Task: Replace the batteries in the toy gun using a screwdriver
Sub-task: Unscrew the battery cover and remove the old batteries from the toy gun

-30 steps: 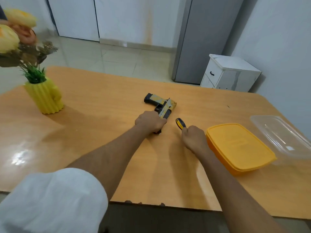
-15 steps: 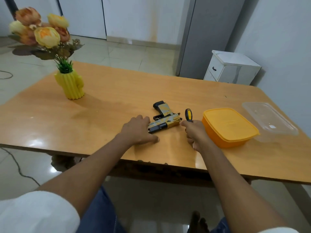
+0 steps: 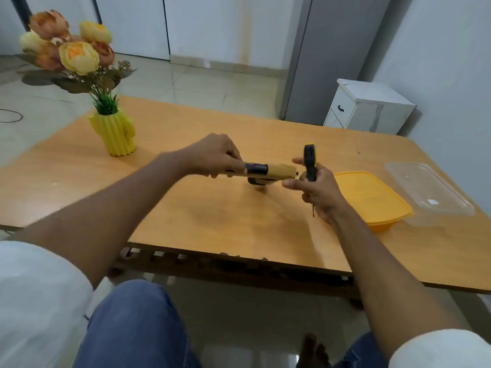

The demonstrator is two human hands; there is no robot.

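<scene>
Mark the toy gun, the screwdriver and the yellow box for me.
toy gun (image 3: pixel 280 171): head view, tan body.
screwdriver (image 3: pixel 309 159): head view, black handle.
yellow box (image 3: pixel 372 195): head view, lid top.

There is only one view, so no part is shared with another. The camera sits on the person's head and looks forward and down. It is close to the person: their lap fills the bottom edge and both arms reach away from it. The worktop (image 3: pixel 225 221) lies across the middle, near the camera. Past its far edge the view takes in the floor (image 3: pixel 186 83) and the walls. The wide lens bends straight lines at the sides.
</scene>
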